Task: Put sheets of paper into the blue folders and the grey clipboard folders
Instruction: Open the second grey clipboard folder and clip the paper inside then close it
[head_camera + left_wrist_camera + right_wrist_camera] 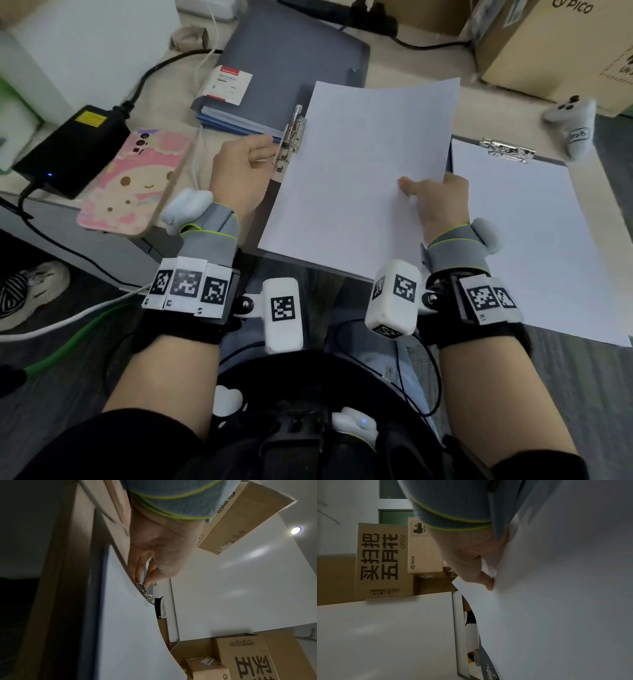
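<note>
A white sheet of paper [359,174] lies slanted over a grey clipboard folder whose metal clip [291,137] shows at the sheet's left edge. My left hand [239,168] pinches that clip [143,589] between thumb and fingers. My right hand [435,198] grips the sheet's right edge [488,592], thumb on top. A second grey clipboard [460,150] with paper [534,246] under its clip [507,150] lies to the right. A stack of blue and grey folders [274,82] sits behind.
A pink phone [133,181] and a black power brick [72,147] lie at the left. A white card box [227,84] rests on the folder stack. A white controller [572,126] and a cardboard box [555,44] stand at the back right.
</note>
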The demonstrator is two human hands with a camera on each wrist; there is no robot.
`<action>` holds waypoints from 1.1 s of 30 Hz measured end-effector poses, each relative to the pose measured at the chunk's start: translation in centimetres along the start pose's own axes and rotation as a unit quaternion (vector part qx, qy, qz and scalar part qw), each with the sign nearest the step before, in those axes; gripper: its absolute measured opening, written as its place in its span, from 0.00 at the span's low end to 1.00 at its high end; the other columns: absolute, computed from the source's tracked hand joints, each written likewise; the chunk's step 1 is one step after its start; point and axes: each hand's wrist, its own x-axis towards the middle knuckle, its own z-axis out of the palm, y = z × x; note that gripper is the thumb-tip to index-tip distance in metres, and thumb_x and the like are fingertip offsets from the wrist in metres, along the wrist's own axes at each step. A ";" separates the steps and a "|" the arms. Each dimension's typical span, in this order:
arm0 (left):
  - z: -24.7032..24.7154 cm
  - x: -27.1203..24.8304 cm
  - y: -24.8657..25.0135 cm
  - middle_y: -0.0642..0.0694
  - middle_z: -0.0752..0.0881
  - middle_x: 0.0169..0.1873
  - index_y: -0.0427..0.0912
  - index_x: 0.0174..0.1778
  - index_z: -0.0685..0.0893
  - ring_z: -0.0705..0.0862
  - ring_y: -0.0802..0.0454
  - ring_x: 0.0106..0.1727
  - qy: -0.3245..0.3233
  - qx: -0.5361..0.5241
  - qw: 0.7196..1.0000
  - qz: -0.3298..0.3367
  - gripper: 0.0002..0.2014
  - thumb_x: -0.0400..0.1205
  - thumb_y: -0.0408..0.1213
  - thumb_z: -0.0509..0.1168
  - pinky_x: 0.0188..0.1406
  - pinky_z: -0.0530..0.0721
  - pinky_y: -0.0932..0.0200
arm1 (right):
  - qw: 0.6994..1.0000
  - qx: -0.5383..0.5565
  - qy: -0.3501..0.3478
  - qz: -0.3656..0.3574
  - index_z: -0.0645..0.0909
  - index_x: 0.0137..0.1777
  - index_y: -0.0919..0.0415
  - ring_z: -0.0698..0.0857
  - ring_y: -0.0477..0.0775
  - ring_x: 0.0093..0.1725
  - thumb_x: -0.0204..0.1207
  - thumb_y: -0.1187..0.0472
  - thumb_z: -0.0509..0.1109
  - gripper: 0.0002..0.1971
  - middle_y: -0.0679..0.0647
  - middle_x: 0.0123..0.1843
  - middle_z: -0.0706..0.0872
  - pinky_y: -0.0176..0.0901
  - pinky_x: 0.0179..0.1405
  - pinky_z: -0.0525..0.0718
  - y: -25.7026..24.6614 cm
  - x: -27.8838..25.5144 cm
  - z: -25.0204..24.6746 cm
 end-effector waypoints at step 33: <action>2.0 0.4 0.0 0.40 0.87 0.57 0.41 0.71 0.74 0.85 0.43 0.59 -0.032 0.148 0.988 -0.009 0.30 0.71 0.27 0.70 0.64 0.81 0.53 | 0.967 -0.237 0.032 -0.091 0.62 0.75 0.60 0.80 0.61 0.64 0.62 0.54 0.80 0.43 0.58 0.70 0.78 0.52 0.63 0.80 0.5 -0.1 0.3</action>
